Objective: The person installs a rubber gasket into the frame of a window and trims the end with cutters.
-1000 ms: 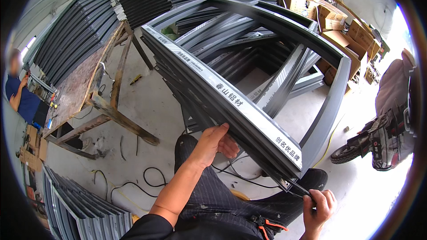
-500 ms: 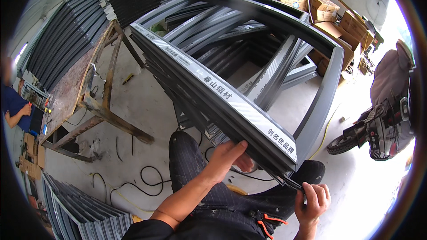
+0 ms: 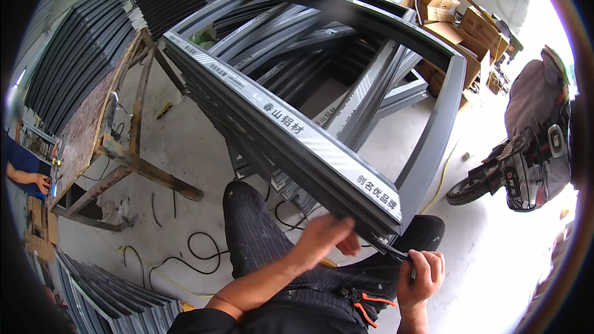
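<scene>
Head view. A large dark grey aluminium frame (image 3: 322, 124) stands tilted on the concrete floor (image 3: 185, 148), its near rail running from upper left down to lower right, the lower corner close above the person's lap. A white protective film strip (image 3: 297, 127) covers that rail's face.

Risk, as a judgement: the frame looks propped mainly by the hands and knee; if the left hand slips off the rail, the frame could tip or slide on the smooth floor, and the corner could pinch fingers. The thin dark strip (image 3: 396, 252) at the corner could tear or pull out of its groove if tugged at an angle.

Left hand (image 3: 325, 235): forearm comes in from the lower edge, fingers curled under the rail's lower edge, closed on it. Right hand (image 3: 422, 275): fist clenched around the dark strip just below the corner, wrist upright.

Around: a rough wooden worktop (image 3: 86, 130) on trestles at left, stacked grey profiles (image 3: 74, 62) beyond it, cardboard boxes (image 3: 433, 6) top right, a motorbike (image 3: 520, 148) at right, black cable (image 3: 198, 253) on the floor. Another person's arm (image 3: 25, 176) shows at far left.
</scene>
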The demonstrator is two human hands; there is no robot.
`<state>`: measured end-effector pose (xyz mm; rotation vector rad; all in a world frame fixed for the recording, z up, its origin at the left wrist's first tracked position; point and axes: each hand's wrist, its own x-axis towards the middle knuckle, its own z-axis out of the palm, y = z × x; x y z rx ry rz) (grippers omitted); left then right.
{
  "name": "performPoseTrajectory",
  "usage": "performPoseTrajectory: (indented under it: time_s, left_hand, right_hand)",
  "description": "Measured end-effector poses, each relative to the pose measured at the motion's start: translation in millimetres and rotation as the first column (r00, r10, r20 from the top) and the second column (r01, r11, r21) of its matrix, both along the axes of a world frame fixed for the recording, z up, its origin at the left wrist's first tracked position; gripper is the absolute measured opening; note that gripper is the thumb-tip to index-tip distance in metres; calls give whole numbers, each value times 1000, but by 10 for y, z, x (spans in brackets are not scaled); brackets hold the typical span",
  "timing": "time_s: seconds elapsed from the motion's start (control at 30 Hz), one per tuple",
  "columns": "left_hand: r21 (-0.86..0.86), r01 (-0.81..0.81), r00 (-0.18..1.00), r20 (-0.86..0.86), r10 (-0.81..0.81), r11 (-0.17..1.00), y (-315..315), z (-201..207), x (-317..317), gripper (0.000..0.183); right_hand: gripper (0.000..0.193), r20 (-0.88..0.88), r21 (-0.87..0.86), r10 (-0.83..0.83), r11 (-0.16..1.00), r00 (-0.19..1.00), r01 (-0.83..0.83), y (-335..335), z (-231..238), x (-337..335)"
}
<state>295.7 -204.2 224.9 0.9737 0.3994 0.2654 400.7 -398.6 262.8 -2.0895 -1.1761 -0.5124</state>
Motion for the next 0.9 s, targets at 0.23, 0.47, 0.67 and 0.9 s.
performPoseTrajectory:
  time_s: [0.23,0.47,0.67,0.9]
  left_hand:
    - [101,-219,963,-141,232,970,541,41,-46,36]
    - [456,-816,482,196,854,356,1543,181,-411,34]
    - [869,-495,605,342,719,3,1005,654,-5,63]
    - [871,-492,552,303,777,10,1120,479,383,74]
  right_hand:
    - [24,-51,-65,33,997,998,-36,-21,32,53]
    - [14,-472,103,422,898,774,-427,-97,503,764]
    - [14,34,-12,462,887,886,-461,1292,1021,1545]
    - [32,7,-246,452,865,892,-437,1390,853,1368]
